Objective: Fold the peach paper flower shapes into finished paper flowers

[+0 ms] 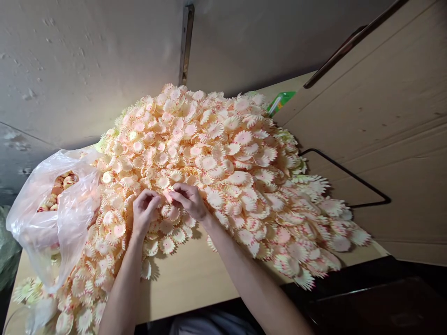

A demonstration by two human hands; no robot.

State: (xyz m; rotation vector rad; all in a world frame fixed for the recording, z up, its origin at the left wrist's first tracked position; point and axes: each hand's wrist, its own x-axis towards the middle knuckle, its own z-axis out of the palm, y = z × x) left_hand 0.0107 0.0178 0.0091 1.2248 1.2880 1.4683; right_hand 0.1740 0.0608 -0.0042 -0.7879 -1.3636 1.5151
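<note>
Nearest, table; next, the right hand pinches a pink piece; the left hand, at its nine o'clock, is narrowed, whether on anything I cannot tell. Light pressure should keep the piece uncreased. Beyond, a flower heap rises toward twelve.

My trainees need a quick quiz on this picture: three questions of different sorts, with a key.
1. True or false: the translucent white plastic bag is left of the main heap of cream-and-pink, scalloped, flower-shaped discs.
2. Multiple choice: which bare hand is nearer the bag? A) right; B) left; C) both equally.
3. Fill in: the right hand pinches a small ____ piece.

Key:
1. True.
2. B, the left hand.
3. Pink.
</note>
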